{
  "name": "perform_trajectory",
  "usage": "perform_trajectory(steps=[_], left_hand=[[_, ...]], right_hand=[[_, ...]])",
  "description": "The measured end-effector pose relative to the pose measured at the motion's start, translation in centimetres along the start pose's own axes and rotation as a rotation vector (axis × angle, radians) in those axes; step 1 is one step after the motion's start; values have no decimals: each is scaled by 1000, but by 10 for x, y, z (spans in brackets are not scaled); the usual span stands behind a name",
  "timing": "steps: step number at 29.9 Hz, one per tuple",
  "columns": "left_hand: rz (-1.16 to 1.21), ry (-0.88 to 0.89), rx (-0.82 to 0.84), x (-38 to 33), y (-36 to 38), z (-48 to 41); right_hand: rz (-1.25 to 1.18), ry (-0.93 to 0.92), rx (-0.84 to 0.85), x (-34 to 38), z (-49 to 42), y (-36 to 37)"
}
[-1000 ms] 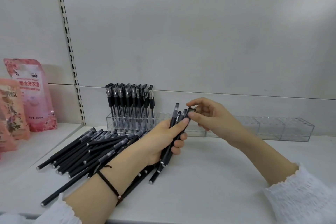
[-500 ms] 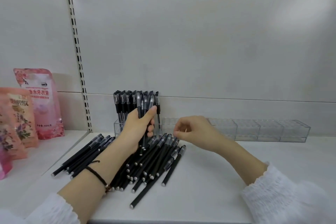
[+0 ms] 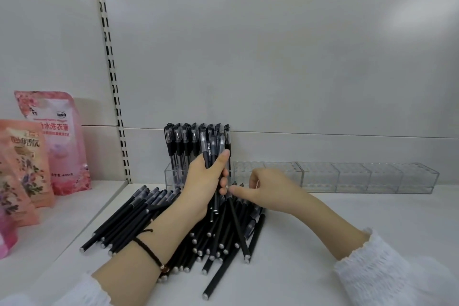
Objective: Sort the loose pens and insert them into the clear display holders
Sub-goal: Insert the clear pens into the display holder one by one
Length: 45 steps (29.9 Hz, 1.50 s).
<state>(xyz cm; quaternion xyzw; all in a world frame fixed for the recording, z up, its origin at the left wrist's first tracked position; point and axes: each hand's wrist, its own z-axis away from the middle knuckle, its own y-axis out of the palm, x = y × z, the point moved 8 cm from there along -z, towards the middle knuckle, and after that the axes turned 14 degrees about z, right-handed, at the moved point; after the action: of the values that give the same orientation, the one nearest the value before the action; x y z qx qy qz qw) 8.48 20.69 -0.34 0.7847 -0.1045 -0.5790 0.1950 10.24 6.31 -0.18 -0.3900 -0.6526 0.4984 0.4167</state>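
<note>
A heap of loose matte-black pens (image 3: 223,233) with silver end caps lies fanned on the white shelf (image 3: 323,243), directly at 6 o'clock of the row of clear acrylic display holders (image 3: 347,176) that stands against the back wall. The leftmost holder carries upright black-capped pens with clear barrels (image 3: 183,141). Just in front of them, the left hand (image 3: 203,181) grips a bundle of black pens (image 3: 211,154) almost upright, fingers wrapped round the barrels and thumb pressed across the front. At its 3 o'clock the right hand (image 3: 265,189) hovers low over the heap, thumb and curled fingers pinched together on the upper end of a single black pen (image 3: 238,228), which slants down toward 5 o'clock into the pile. A dark braided bracelet (image 3: 149,251) circles the left wrist. White lettering on one gripped barrel is too blurred to read. Well apart at 9 o'clock stand a pink floral pouch (image 3: 54,146), printed "水洗衣液" and "400", and an orange-pink pouch (image 3: 22,164) whose print I cannot make out.
</note>
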Motion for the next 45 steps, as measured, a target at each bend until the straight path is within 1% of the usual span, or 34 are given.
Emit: perform_trajectory(steps=[4,7,12,15,20,23,26,30,33,37,39,43,45], left_hand=[[89,-64,-14,6,-1,3],[132,-112,-27,11,-1,5],[126,-112,-28,10,0,5],[123,-112,-31,9,0,6],[127,-145,-34,11,0,7],[140,-200,-3,14,4,9],[177,-257,11,19,7,11],[258,-306,-9,23,11,15],[313,-328,44,23,19,18],[204,-360,174,24,32,22],[149,-357,200,26,34,23],[108,-363,157,30,30,22],[155,-378,113,32,26,21]], right_hand=[[-202,44,78,-9,4,7],[-198,64,101,-14,3,8],[-224,88,175,-14,3,10],[-264,86,191,-16,3,11],[-481,134,174,-27,2,12],[-693,163,187,-33,2,11],[-906,157,110,-33,0,3],[-1052,79,-77,-31,-3,-19],[-1127,11,-165,-29,-3,-34],[-1077,-15,-227,-20,-2,-34],[-1015,-20,-255,-17,0,-32],[-992,-53,-256,-12,3,-33],[-982,-29,-234,-13,5,-34]])
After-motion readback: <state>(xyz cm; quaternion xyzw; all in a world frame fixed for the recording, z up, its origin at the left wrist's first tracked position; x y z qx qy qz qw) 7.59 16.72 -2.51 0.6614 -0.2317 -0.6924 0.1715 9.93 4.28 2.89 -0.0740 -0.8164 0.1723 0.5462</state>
